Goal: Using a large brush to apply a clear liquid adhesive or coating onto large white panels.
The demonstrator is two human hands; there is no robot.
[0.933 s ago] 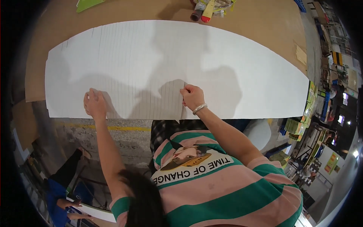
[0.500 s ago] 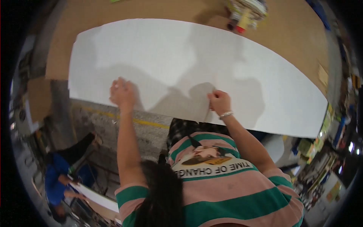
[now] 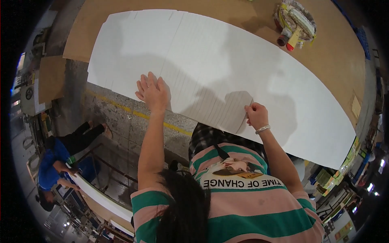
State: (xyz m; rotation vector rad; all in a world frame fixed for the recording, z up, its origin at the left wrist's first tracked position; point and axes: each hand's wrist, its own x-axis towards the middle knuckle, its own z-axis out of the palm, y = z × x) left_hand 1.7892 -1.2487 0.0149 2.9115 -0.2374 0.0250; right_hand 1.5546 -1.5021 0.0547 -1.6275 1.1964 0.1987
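White sheet (image 3: 210, 52), spread left hand (image 3: 152, 92), inverted shirt lettering (image 3: 243, 183)

Big, busy room

Rough gray floor (image 3: 115, 126) on the left, with a long yellow line (image 3: 142, 115) painted across. Wide brown table (image 3: 346, 77) along the top. Thin metal bars (image 3: 113, 165) low on the left, near something blue (image 3: 90, 169). Flat brown board (image 3: 52, 79) farther left. Dark, messy space on the far right, with small bright lights (image 3: 382, 163).
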